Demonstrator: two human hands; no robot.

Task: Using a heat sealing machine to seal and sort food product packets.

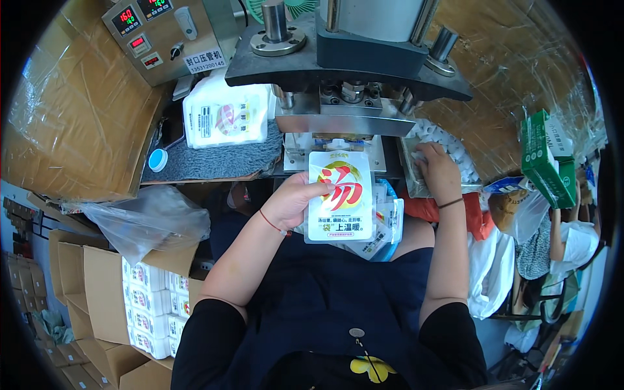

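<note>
A white printed pouch with red and yellow artwork hangs upright before my body, my left hand closed on its left side with the thumb across the front. My right hand is in a tray of small white plastic pieces; its fingers curl down among them, and what they grip, if anything, is hidden. More pouches lie in a blue basin on my lap, behind and beside the held one.
A press machine with a wide metal bar stands directly ahead, its control box at upper left. Stacked white packs rest on a grey cloth. An opened carton is at lower left, a green box at right.
</note>
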